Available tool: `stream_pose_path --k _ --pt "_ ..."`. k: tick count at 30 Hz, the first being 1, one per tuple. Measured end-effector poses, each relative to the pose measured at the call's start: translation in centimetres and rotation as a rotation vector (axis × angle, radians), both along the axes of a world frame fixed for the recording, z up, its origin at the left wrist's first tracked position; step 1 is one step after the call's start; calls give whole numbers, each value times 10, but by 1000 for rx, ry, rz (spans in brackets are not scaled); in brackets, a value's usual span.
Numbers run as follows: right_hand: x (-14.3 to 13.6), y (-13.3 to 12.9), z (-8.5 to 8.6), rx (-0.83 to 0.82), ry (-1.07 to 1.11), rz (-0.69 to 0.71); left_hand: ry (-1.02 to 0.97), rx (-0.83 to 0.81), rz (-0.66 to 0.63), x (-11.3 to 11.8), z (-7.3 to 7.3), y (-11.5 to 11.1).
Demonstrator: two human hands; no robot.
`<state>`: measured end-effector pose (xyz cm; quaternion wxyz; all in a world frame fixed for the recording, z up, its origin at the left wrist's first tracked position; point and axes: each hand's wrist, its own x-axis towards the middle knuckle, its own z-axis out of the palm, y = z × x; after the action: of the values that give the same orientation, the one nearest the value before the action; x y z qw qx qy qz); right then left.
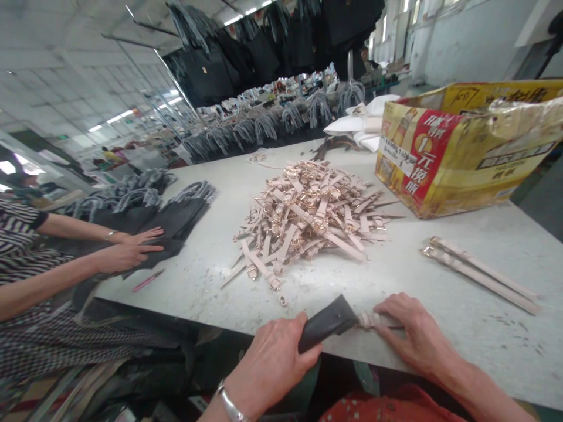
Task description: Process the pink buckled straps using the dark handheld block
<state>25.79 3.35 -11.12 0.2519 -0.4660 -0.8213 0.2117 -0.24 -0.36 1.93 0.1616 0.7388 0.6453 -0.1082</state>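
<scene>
Manipulating one dark piece and one strap; all positions are being given from the strap pile (303, 217). Nearer me than the pile, my left hand (281, 357) is gripping the dark piece (328, 322) firmly by its near end. Nearer me and to the right of the pile, my right hand (413, 328) is pinching a pale strap (369, 321), whose free end is pointing at the dark piece; whether the two are touching, I am not able to tell. In my judgement, sound technique is depending on a steady left hold and a light, flat right pinch, with the strap lying untwisted and in line with the dark piece.

The white table (396, 264) is carrying the pile and showing dark scuffs. A small loop (282, 301) is lying just off the pile's near edge. Right of the pile, two straps (484, 275) are lying side by side; behind these, a yellow-and-red carton (440, 164) is standing. Left of the pile, a co-worker's hands (125, 258) are resting on dark material (182, 217), a pink pen (148, 281) lying nearer me. Beyond the pile, black bags (246, 64) are hanging above grey handles (264, 126), and strip lights (119, 117) are glowing in the large workshop.
</scene>
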Motion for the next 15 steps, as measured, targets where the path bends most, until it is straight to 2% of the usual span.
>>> stream_pose_path --k 7,15 --pt "-1 0 5 -57 6 3 -17 16 -27 14 10 0" --pt "7 2 7 -86 82 117 2 21 -198 33 4 5"
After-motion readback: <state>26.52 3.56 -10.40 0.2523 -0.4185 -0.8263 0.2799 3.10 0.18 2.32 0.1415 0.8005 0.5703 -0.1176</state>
